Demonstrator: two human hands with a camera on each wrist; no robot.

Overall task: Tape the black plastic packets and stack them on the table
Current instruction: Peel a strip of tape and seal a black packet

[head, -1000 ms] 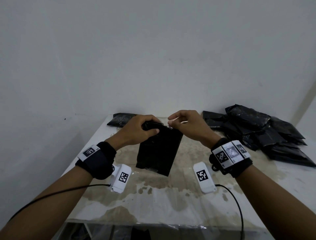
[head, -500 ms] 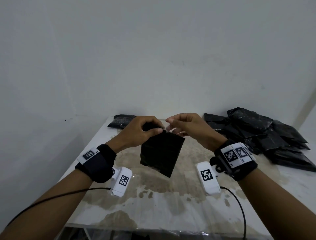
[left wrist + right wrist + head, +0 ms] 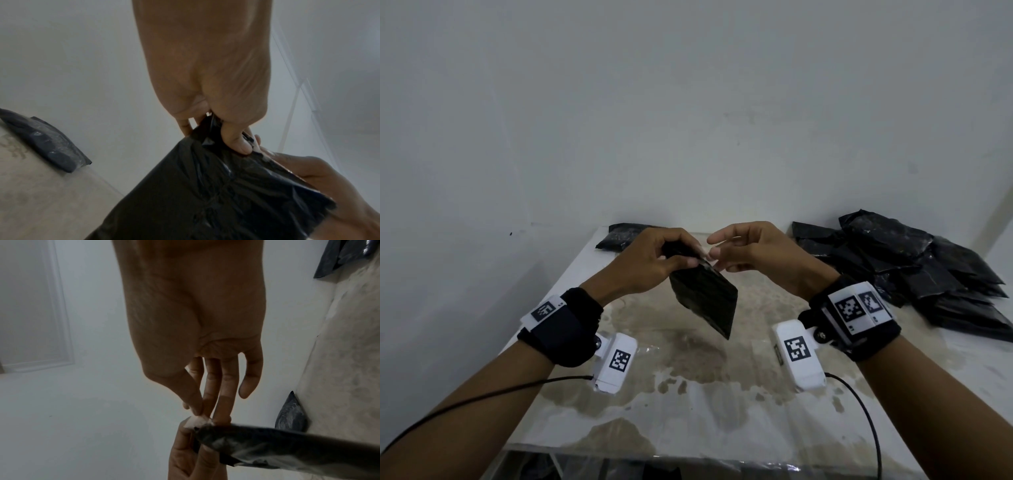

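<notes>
Above the stained table [image 3: 619, 404], my left hand [image 3: 650, 263] grips the soft, crinkly packet [image 3: 705, 301] by its folded top while my right hand [image 3: 753, 253] pinches a pale strip there.

- A held packet [image 3: 705, 301] is hanging above the middle of the surface [image 3: 688, 404].
- A pile of packets [image 3: 914, 263] is lying right of the held packet, on the surface.
- A single packet [image 3: 625, 234] is lying behind-left of the held packet, at the surface's far edge.
</notes>
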